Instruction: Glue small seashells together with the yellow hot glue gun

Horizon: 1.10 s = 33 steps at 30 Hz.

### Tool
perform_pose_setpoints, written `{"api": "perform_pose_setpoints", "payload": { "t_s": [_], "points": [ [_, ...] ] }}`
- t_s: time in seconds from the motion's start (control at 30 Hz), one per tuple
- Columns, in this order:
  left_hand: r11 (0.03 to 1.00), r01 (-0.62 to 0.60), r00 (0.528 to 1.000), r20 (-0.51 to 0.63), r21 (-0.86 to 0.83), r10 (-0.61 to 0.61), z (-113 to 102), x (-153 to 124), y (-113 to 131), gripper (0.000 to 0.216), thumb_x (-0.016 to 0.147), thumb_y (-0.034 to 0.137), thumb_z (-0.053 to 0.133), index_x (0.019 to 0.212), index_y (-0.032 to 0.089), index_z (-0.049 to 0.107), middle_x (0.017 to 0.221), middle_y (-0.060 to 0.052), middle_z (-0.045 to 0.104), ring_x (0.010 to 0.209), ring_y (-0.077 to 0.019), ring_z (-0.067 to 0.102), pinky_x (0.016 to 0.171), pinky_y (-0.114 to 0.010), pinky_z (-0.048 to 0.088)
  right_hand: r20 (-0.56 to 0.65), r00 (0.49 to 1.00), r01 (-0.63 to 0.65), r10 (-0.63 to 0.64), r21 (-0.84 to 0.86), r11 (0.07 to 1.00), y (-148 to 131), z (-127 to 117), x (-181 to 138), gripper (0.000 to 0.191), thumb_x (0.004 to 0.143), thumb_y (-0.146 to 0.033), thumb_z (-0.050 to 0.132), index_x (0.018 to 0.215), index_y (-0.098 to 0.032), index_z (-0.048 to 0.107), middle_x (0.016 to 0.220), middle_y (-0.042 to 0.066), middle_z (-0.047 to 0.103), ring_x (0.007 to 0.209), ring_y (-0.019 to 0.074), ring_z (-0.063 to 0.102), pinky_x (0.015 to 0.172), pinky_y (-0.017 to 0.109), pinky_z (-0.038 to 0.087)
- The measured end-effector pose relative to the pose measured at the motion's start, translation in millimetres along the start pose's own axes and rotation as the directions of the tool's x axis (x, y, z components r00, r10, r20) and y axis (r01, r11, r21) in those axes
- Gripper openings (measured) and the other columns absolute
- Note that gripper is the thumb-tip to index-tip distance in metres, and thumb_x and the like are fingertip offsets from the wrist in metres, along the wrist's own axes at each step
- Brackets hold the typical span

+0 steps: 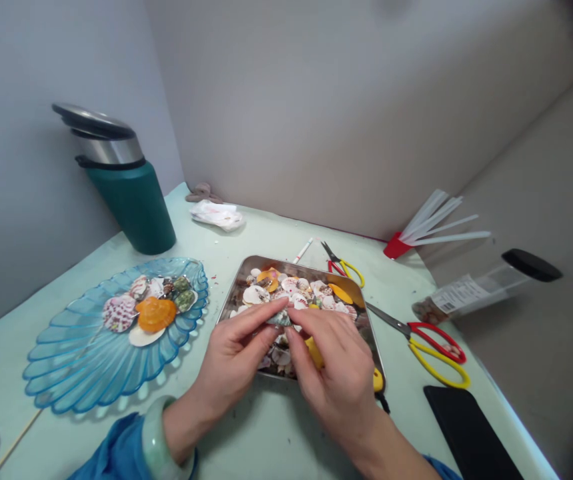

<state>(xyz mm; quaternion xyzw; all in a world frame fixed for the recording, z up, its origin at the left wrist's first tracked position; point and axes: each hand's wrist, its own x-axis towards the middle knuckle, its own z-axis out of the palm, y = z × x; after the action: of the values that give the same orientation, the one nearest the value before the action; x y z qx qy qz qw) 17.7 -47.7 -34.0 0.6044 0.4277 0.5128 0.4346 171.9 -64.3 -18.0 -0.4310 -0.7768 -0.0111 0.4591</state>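
Between the fingertips of my left hand [239, 350] and my right hand [336, 357] is a small grey-green seashell [279, 319], pinched from both sides. My fingers cover part of it. Both hands are over a metal tray [377, 333] full of loose shells, many of them white with reddish markings, plus some orange and yellow ones. Left of my hands lies a blue scalloped glass dish [76, 353]. It carries an orange scallop shell [156, 313], a purple-speckled shell [119, 313], a flat white shell [146, 335] and green spiral shells [184, 295].
A green tumbler [133, 203] stands behind the dish. Small scissors [342, 263] and larger red-yellow scissors [423, 337] lie right of the tray, near a clear jar [491, 290], a red cup [397, 246] with white sticks and a black phone-like slab [471, 430]. A white plastic packet [216, 215] lies at the back.
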Motion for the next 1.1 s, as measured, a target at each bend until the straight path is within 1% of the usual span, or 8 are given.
{"api": "perform_pose_setpoints", "payload": {
  "t_s": [0.23, 0.4, 0.5, 0.6, 0.7, 0.8, 0.9, 1.1],
  "points": [
    [0.999, 0.031, 0.999, 0.024, 0.033, -0.032, 0.7, 2.6, 1.5, 0.031, 0.083, 0.020, 0.062, 0.113, 0.024, 0.071, 0.116, -0.002, 0.072, 0.106, -0.0215, 0.067, 0.098, -0.031, 0.050, 0.004, 1.000, 0.001, -0.001, -0.012, 1.000, 1.2, 0.9, 0.5, 0.020, 0.086, -0.007, 0.057, 0.103, -0.016, 0.062, 0.090, 0.009, 0.072, 0.084, 0.0216, 0.064, 0.076, 0.040, 0.048],
    [0.998, 0.061, 0.997, 0.055, 0.029, -0.063, 0.8, 3.6, 3.3, 0.032, 0.084, 0.023, 0.063, 0.115, 0.022, 0.070, 0.117, -0.003, 0.071, 0.107, -0.0226, 0.066, 0.098, -0.033, 0.050, 0.001, 0.999, -0.043, 0.043, 0.009, 0.999, 4.0, 1.6, 3.5, 0.013, 0.087, -0.010, 0.056, 0.096, -0.017, 0.063, 0.083, 0.007, 0.072, 0.078, 0.0206, 0.065, 0.072, 0.038, 0.049],
    [0.988, 0.141, 0.987, 0.086, -0.070, -0.135, 1.3, 4.6, 4.3, 0.032, 0.085, 0.026, 0.061, 0.115, 0.021, 0.069, 0.118, -0.004, 0.071, 0.104, -0.0216, 0.067, 0.091, -0.030, 0.054, 0.004, 0.997, -0.077, 0.077, 0.043, 0.996, 4.5, 0.8, 4.3, 0.013, 0.088, -0.010, 0.056, 0.096, -0.018, 0.064, 0.084, 0.007, 0.072, 0.078, 0.0201, 0.065, 0.073, 0.038, 0.049],
    [0.957, 0.216, 0.974, 0.111, -0.193, -0.198, 2.0, 5.0, 5.0, 0.032, 0.086, 0.028, 0.061, 0.115, 0.019, 0.068, 0.115, -0.004, 0.072, 0.095, -0.0184, 0.069, 0.081, -0.025, 0.056, 0.020, 0.995, -0.096, 0.094, 0.076, 0.993, 3.9, 0.5, 4.0, 0.017, 0.090, -0.009, 0.053, 0.101, -0.018, 0.064, 0.089, 0.007, 0.072, 0.082, 0.0203, 0.065, 0.076, 0.038, 0.049],
    [0.944, 0.212, 0.976, 0.100, -0.251, -0.193, 2.1, 5.2, 5.5, 0.028, 0.086, 0.027, 0.061, 0.112, 0.019, 0.069, 0.114, -0.003, 0.073, 0.098, -0.0161, 0.068, 0.084, -0.021, 0.053, 0.038, 0.994, -0.101, 0.098, 0.090, 0.991, 2.9, 1.0, 3.2, 0.019, 0.090, -0.011, 0.055, 0.105, -0.018, 0.062, 0.094, 0.007, 0.071, 0.086, 0.0210, 0.064, 0.077, 0.039, 0.049],
    [0.937, 0.210, 0.976, 0.119, -0.278, -0.183, 1.5, 5.1, 5.5, 0.026, 0.087, 0.026, 0.061, 0.112, 0.021, 0.069, 0.114, -0.003, 0.072, 0.103, -0.0154, 0.066, 0.087, -0.020, 0.051, 0.036, 0.995, -0.097, 0.094, 0.084, 0.992, 2.1, 1.3, 2.5, 0.018, 0.089, -0.011, 0.057, 0.105, -0.018, 0.061, 0.093, 0.008, 0.070, 0.086, 0.0214, 0.063, 0.075, 0.039, 0.049],
    [0.935, 0.214, 0.974, 0.130, -0.281, -0.184, 1.0, 4.5, 5.0, 0.026, 0.087, 0.026, 0.061, 0.112, 0.022, 0.068, 0.114, -0.003, 0.072, 0.102, -0.0152, 0.066, 0.086, -0.019, 0.051, 0.021, 0.997, -0.074, 0.073, 0.061, 0.995, 1.6, 0.5, 2.1, 0.017, 0.088, -0.010, 0.058, 0.103, -0.018, 0.061, 0.091, 0.008, 0.070, 0.085, 0.0215, 0.063, 0.075, 0.039, 0.049],
    [0.936, 0.195, 0.979, 0.107, -0.293, -0.171, 3.1, 4.7, 4.8, 0.024, 0.087, 0.025, 0.061, 0.109, 0.023, 0.069, 0.113, -0.002, 0.072, 0.099, -0.0144, 0.067, 0.083, -0.018, 0.052, 0.015, 0.999, -0.053, 0.052, 0.055, 0.997, 1.0, -0.8, 3.7, 0.017, 0.087, -0.010, 0.060, 0.103, -0.016, 0.061, 0.090, 0.008, 0.070, 0.084, 0.0215, 0.063, 0.076, 0.038, 0.048]
  ]
}}
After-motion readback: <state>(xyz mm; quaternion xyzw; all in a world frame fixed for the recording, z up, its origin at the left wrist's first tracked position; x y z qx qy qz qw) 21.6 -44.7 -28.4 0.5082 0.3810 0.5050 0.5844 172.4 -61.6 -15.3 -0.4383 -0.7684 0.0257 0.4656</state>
